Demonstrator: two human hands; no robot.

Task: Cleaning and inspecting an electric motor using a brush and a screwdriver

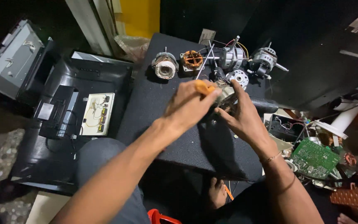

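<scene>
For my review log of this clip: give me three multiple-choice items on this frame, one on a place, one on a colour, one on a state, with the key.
1. Where does the green circuit board lie?
A. on the dark pad
B. in the clutter right of the pad
C. on the opened monitor

2. What colour is the handle in the left hand?
A. orange
B. blue
C. white

3. How is the right hand placed?
A. resting flat on the floor
B. lifted clear of everything
C. gripping the motor part at the pad's middle

Key: 1 B, the board sits among loose parts beside the dark pad. 2 A, the orange handle shows above the fingers. 3 C, its fingers wrap the motor part.
</scene>
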